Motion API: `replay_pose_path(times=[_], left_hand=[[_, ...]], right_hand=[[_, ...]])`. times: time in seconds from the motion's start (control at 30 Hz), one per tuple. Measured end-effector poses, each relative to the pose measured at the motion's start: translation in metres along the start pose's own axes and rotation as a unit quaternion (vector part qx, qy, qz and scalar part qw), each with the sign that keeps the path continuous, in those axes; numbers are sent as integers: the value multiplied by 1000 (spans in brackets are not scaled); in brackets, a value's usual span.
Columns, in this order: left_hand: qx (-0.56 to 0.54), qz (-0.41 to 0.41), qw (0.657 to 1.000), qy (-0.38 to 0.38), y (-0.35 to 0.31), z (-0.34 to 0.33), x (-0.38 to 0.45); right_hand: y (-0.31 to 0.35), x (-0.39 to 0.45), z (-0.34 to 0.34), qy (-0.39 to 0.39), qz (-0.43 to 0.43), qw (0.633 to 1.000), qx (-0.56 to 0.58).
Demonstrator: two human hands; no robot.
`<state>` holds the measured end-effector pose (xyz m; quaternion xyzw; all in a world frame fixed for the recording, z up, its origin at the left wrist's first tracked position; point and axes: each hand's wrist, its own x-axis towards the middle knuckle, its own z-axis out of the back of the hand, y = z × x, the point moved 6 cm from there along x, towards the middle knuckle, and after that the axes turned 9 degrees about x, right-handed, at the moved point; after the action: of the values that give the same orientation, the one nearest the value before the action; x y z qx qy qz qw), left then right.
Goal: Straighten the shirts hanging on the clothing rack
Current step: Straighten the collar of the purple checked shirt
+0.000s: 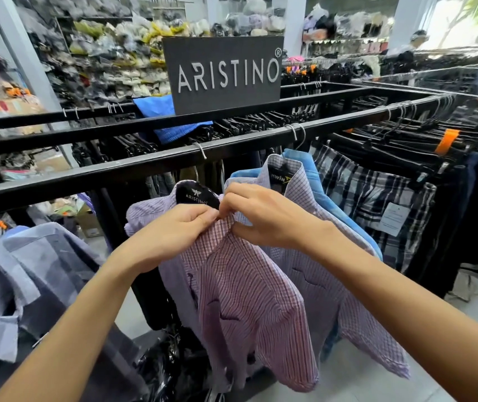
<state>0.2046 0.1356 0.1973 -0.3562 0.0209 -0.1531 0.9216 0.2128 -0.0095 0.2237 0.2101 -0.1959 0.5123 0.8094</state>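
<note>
Hands, left [178, 230] and right [264, 216], both pinching checked shirt [246, 300] collar, fingertips hiding its button.

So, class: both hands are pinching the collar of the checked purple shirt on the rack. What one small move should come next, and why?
Probably fasten or close the collar front. The left hand and right hand pinch the two collar edges of the checked purple shirt together just below its black neck label, and the front hangs creased and twisted below, so closing the collar should let it hang straight.
</note>
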Motion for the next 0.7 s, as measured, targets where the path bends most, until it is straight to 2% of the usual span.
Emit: replay_pose_path(times=[0.2,0.37,0.5,0.63,0.7], left_hand=[[-51,15,999,9,2,0,-7],[-10,9,1000,10,7,3,-17],[-2,-8,1000,-27,12,11,-24],[104,-11,993,-60,16,17,-30],[117,-22,991,-61,13,16,-33]], right_hand=[[16,-4,-8,-49,76,995,-51],[30,-3,-18,-82,105,986,-97],[33,1,-15,-43,91,993,-64],[20,5,-7,72,-23,994,75],[15,5,-5,88,-50,988,116]])
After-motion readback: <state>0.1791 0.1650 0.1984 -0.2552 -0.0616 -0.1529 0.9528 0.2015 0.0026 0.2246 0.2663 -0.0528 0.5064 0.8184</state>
